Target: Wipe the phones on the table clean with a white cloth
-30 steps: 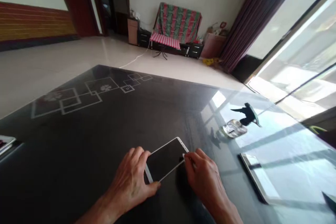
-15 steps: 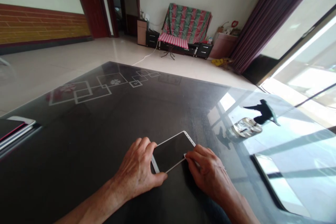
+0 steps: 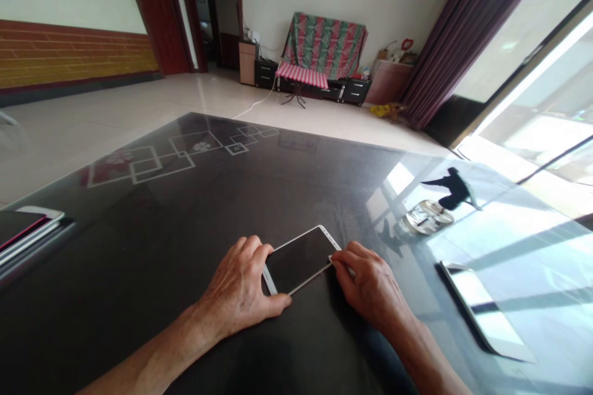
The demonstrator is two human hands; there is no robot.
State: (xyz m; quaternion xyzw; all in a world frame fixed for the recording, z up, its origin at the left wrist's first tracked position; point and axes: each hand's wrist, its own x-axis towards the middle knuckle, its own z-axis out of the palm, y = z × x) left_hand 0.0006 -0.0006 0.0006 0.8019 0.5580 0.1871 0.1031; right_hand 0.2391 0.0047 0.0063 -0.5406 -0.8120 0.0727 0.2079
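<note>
A white-framed phone [image 3: 300, 260] with a dark screen lies on the dark glossy table [image 3: 152, 247]. My left hand [image 3: 245, 278] grips its left end, thumb on the near edge and fingers on the far edge. At the phone's near right corner is my right hand [image 3: 368, 284], its thumb and forefinger pinched together. Between those fingertips is something small that I cannot make out.
A clear bottle with a black spray head [image 3: 428, 217] lies at the right. Nearer on that side is a white device [image 3: 486, 311]. Stacked devices [image 3: 30, 234] sit at the left edge. Beyond the table stands a striped-topped small table [image 3: 302, 75].
The right thumb and forefinger have shifted slightly along the phone's near edge towards its right corner. The left hand keeps its hold. The camera view has moved a little.
</note>
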